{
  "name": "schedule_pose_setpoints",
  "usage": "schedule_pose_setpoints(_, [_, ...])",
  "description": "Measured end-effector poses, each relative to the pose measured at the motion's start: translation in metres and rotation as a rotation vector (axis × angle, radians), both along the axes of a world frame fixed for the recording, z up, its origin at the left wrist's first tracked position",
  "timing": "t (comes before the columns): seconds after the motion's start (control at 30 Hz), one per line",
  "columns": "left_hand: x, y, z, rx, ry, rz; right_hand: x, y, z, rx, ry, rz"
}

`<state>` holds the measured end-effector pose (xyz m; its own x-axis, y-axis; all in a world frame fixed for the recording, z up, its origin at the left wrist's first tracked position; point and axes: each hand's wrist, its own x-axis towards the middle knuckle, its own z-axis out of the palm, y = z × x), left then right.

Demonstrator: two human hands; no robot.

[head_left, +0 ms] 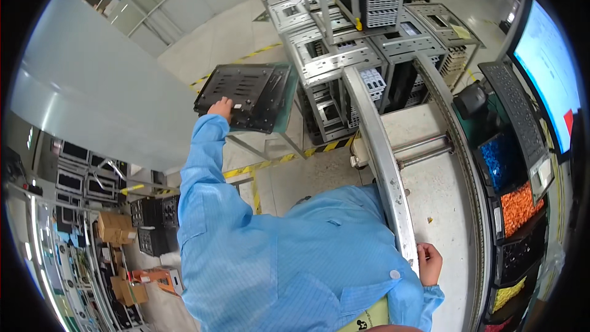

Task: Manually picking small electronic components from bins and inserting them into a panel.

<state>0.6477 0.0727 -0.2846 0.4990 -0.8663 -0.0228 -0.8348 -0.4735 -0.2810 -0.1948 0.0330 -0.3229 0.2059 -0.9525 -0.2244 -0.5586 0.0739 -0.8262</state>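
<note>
My left hand (221, 109) reaches out at the far left, its fingers curled over the near edge of a black metal panel (236, 86). The panel is flat, with slots and small holes, and lies on a small stand with a greenish top (285, 107). A small white piece (238, 106) shows on the panel beside my fingers. My right hand (429, 264) is low at the right, fingers bent inward beside the silver rail (393, 203) of a conveyor. What lies inside those fingers, if anything, is hidden.
Metal racks (335, 55) holding chassis parts stand ahead. To the right, past the conveyor bed (430, 184), are a keyboard (513, 101), a scanner (472, 99), a screen (550, 67) and bins of blue, orange (521, 209) and yellow pieces. Cardboard boxes (117, 227) and shelving are at the left.
</note>
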Motion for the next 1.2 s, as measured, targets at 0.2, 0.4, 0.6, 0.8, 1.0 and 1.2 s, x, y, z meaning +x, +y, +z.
schedule_pose_setpoints(0.2, [-0.002, 0.006, 0.0, 0.019, 0.011, -0.202, 0.005, 0.001, 0.013, 0.04, 0.031, -0.037])
schedule_pose_setpoints(0.4, [-0.162, -0.093, 0.099, -0.853, 0.139, -0.112, 0.005, 0.011, 0.029, -0.238, 0.256, 0.004])
schedule_pose_setpoints(0.6, [-0.322, -0.109, 0.186, -0.803, 0.29, -0.734, 0.025, 0.005, 0.059, -0.42, 0.199, -0.074])
schedule_pose_setpoints(0.8, [-0.429, -0.124, 0.11, -0.394, 0.578, -1.353, 0.062, -0.018, 0.07, 0.141, -0.807, -0.27])
schedule_pose_setpoints(1.0, [-0.566, -0.138, 0.06, -0.462, 0.53, -2.013, 0.059, 0.008, 0.079, -0.107, -0.752, -0.735])
schedule_pose_setpoints(1.2, [-0.608, -0.137, 0.025, -0.4, 0.56, -1.954, 0.017, 0.0, 0.051, -0.002, -0.889, -0.844])
